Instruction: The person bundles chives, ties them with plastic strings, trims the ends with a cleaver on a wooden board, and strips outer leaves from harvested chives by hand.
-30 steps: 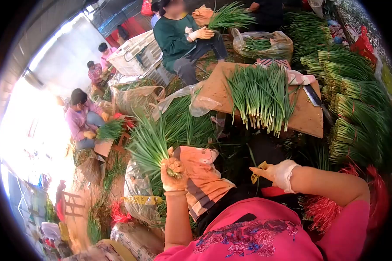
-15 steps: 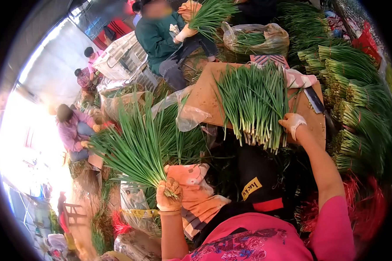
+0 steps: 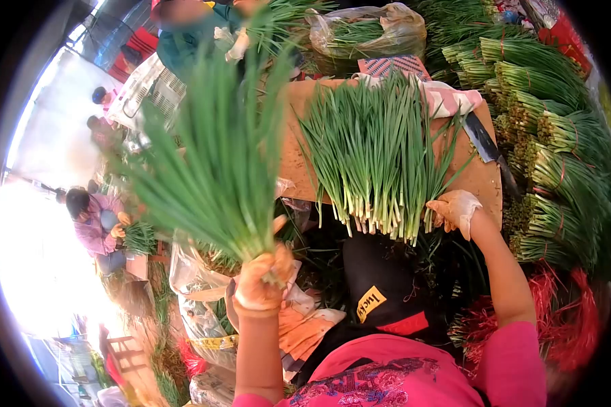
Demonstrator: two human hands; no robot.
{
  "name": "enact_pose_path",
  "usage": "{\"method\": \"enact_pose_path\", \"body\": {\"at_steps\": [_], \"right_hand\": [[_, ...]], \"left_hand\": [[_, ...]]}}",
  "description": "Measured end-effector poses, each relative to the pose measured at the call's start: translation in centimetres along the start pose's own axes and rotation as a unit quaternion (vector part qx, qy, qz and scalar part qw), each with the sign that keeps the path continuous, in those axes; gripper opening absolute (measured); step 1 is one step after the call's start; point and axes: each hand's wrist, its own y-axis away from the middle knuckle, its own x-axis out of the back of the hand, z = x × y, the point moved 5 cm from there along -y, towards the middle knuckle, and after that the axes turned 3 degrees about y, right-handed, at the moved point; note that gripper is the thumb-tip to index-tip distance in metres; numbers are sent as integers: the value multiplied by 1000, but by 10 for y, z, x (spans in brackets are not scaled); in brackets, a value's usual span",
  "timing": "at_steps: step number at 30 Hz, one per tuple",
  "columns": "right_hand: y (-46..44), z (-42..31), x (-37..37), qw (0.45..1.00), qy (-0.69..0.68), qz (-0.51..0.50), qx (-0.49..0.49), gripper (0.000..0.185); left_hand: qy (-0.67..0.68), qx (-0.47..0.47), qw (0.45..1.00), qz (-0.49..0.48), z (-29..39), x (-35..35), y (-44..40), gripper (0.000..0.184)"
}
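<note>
In my left hand [image 3: 261, 278], gloved and closed, is a bunch of garlic chives [image 3: 210, 163]. Its stalk ends sit in the fist and its blurred leaves fan upward. A wide layer of chives [image 3: 373, 149] lies on a brown board [image 3: 482, 197], white ends toward me and overhanging the front edge. My right hand [image 3: 453, 209], also gloved, is at the right side of this layer, with bent fingers closed on the outer stalk ends. A knife [image 3: 482, 139] with a dark handle rests on the board's right side beside a folded pink-striped cloth [image 3: 451, 98].
Tied chive bundles [image 3: 557, 169] are stacked along the right, above red ties [image 3: 570, 319]. A plastic bag of chives [image 3: 366, 34] stands behind the board. A co-worker in green [image 3: 183, 51] sits at the back; another in pink [image 3: 95, 224] sits at left.
My left hand has raised the chive bunch and swung it toward the board, blurring the leaves. My right hand stays by the layer's right edge. The whole view has shifted slightly.
</note>
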Motion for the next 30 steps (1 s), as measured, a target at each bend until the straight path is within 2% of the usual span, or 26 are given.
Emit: {"method": "enact_pose_path", "body": {"at_steps": [3,5,6,9,11,12,13,17,18,21,22,24,26,27,28,29,30], "right_hand": [[9,6,2,984,-145,46,87,36],[20,3,8,962,-226,73,137,36],[21,6,8,947,-256,82,176,35],[34,18,9,953,-253,111,127,34],[40,29,5,939,-293,91,156,31],[43,34,3,936,-304,84,156,30],[46,39,3,933,-315,78,155,29],[61,42,15,932,-323,60,156,25],[63,38,21,941,-294,42,164,23],[71,-6,44,961,-156,89,210,22],[74,-28,51,958,-99,89,253,22],[62,-70,54,869,22,177,462,22],[46,-108,42,786,107,214,571,22],[35,-128,36,771,134,209,587,23],[30,-150,33,660,238,231,675,20],[3,-168,24,815,130,158,542,18],[-15,-187,13,821,160,164,523,21]], "left_hand": [[-68,59,995,-37,-23,-51,-46,70],[-90,94,989,-77,-49,-76,-77,62],[-72,107,987,-93,-72,-81,-91,50],[43,229,967,-103,-146,-97,-117,20],[60,361,930,38,-195,-79,-111,16],[84,388,918,4,-226,-56,-109,20],[47,393,916,61,-232,-51,-103,24],[99,407,906,67,-233,-51,-101,25],[103,404,906,73,-231,-48,-101,26],[115,400,907,67,-221,-61,-101,31],[122,417,901,-9,-216,-66,-99,39],[43,442,894,-49,-208,-65,-89,55],[-22,473,874,-108,-193,-61,-75,69],[-35,496,859,-118,-191,-47,-64,71],[-67,503,853,-125,-178,-42,-55,72],[-99,509,845,-131,-161,-37,-47,73],[-108,507,841,-157,-143,-31,-44,74]]}}
